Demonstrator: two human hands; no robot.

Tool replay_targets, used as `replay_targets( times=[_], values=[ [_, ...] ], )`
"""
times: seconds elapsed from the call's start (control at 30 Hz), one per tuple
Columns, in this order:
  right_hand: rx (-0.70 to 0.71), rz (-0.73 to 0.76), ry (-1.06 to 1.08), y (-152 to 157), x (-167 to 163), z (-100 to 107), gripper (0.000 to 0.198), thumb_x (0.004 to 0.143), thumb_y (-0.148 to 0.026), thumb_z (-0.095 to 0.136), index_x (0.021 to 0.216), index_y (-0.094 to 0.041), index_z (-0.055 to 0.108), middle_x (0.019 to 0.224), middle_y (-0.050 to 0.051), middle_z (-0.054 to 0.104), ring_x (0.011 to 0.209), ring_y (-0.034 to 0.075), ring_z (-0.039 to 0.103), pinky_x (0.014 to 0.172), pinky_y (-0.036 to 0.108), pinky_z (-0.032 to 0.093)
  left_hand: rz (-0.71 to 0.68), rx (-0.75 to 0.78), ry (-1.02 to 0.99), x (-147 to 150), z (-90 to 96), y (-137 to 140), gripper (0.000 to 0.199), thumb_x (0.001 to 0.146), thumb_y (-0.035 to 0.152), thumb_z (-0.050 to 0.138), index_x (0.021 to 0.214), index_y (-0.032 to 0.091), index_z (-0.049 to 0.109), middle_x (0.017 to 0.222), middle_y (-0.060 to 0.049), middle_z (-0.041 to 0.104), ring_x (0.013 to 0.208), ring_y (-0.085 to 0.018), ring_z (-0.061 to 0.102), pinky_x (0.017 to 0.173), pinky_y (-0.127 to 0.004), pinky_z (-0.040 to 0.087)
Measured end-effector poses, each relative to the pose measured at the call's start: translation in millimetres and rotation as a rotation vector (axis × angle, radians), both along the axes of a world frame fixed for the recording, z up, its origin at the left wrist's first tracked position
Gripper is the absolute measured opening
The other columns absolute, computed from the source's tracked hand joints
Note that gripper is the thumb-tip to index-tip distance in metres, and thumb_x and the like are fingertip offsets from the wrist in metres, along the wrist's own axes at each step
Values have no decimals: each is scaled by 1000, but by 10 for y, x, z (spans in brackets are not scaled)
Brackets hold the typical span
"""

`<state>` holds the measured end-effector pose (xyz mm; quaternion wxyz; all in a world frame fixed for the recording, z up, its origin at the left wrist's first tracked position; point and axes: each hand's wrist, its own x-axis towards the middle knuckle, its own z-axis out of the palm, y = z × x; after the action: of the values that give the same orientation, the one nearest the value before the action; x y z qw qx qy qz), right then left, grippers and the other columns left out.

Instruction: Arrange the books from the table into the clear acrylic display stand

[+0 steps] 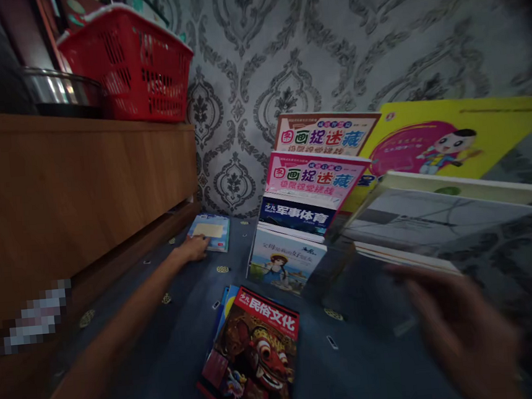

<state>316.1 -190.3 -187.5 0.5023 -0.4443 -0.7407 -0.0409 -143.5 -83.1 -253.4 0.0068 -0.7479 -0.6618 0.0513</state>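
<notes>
Blue book (pixel 220 239): flat, left of pink book (pixel 313 177); left hand (pixel 194 248) at its edge, grip unclear; best pinched across thickness. Right hand (pixel 463 325): right of pink book, blurred, finger spread indiscernible.

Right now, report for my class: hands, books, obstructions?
Left hand on light-blue rectangular book. Right hand blurred, grip unclear. Red-and-brown rectangular book between hands, apparently blocking neither.

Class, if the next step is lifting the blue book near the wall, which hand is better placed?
Probably the left: the left hand is at the edge of the blue book, while the right hand is off to the right.
</notes>
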Motion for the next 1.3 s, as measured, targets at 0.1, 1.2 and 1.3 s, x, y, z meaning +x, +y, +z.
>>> replay_targets(
  times=[0.1, 1.2, 1.3],
  values=[
    [-30, 293, -138, -154, -425, -366, 20, 95, -38, 52, 99, -26, 68, 89, 5, 75, 73, 18, 72, 64, 28, 57, -42, -40, 67, 43, -61, 228, 49, 79, 15, 63, 127, 14, 53, 125, -22, 61, 113, -33, 63, 93, -49, 50],
    [-148, 479, 80, -283, -1140, -1279, 19, 94, -25, 53, 95, -23, 72, 87, 7, 77, 79, 21, 74, 71, 29, 61, 399, -24, -140, -93, 140, -1410, 62, 88, 58, 47, 125, 9, 56, 131, -23, 58, 119, -37, 58, 89, -45, 51],
    [-122, 484, 81, -301, -1143, -1259, 18, 94, -22, 53, 96, -23, 71, 87, 6, 76, 80, 20, 74, 72, 28, 60, 453, -98, -220, -224, 29, -1255, 70, 78, 73, 48, 107, 12, 65, 118, -22, 67, 107, -37, 65, 83, -42, 52]
  ],
)
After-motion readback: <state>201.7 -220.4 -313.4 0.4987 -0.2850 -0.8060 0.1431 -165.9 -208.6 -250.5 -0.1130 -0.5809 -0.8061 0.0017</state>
